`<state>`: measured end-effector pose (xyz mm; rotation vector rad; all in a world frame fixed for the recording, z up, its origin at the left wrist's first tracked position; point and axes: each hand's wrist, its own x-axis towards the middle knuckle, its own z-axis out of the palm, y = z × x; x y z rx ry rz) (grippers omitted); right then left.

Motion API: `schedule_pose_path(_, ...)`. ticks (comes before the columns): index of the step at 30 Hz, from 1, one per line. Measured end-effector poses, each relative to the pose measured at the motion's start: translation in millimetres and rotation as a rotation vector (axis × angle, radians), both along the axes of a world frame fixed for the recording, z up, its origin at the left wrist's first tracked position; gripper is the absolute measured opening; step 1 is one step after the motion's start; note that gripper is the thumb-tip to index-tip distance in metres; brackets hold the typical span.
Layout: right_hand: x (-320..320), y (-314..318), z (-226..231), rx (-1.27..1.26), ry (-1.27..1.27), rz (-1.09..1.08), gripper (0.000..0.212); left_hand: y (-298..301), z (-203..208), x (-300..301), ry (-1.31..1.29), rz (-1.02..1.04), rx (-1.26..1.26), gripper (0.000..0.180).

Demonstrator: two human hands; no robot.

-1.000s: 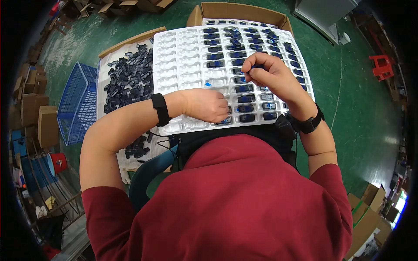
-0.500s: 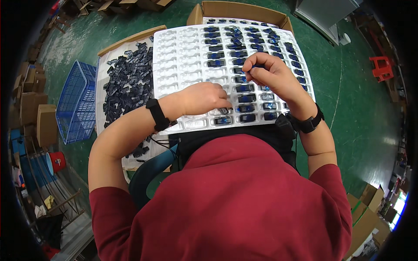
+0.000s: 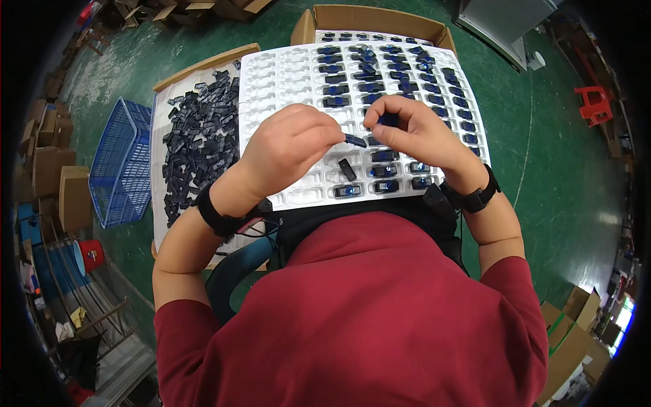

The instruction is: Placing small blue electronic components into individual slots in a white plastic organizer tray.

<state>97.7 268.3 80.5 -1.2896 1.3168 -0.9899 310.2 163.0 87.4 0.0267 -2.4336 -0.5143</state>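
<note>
My left hand (image 3: 291,146) is above the white moulded tray (image 3: 261,102), its fingertips pinching a small dark rectangular plastic piece (image 3: 355,140). Just right of it is my right hand (image 3: 424,136), with thumb and forefinger curled together. Dark blue shows between those fingers, but whether it is held or lies in the tray behind cannot be made out. Below my hands another dark piece (image 3: 347,169) lies slanted across a pocket. Rows of dark pieces with blue shiny faces (image 3: 385,156) sit in the tray's middle and right columns; its left columns show bare pockets.
Left of the tray, a shallow cardboard box (image 3: 163,81) holds a heap of loose dark pieces (image 3: 200,129). Beyond the tray stands an open carton (image 3: 380,15) with a similar filled tray inside. A blue basket (image 3: 122,163) is at left, a red stool (image 3: 593,107) at right.
My left hand has lifted from the lower pockets toward my right hand, now with a dark piece in its fingertips. The slanted piece beneath is uncovered. My right hand has shifted slightly nearer and left.
</note>
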Motion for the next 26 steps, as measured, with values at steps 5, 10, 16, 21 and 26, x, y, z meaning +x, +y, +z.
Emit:
schedule_pose_path(5, 11, 1, 10, -0.16, 0.101, 0.076, 0.024, 4, 7, 1, 0.034, -0.044, -0.132, 0.025)
schedule_pose_path(10, 13, 1, 16, -0.189, 0.269, 0.142, 0.027, 5, 10, 4, 0.032, -0.084, -0.295, 0.021)
schedule_pose_path(16, 10, 0, 7, -0.079, 0.022, 0.14, 0.019, 2, 8, 5, 0.093, -0.154, -0.35, 0.021)
schedule_pose_path(21, 6, -2, 1, -0.086, 0.062, 0.163, 0.015, 5, 5, 4, 0.126, -0.167, -0.4, 0.018)
schedule_pose_path(26, 5, -2, 6, -0.047, 0.136, 0.236, 0.017, 7, 4, 3, 0.129, -0.187, -0.406, 0.015)
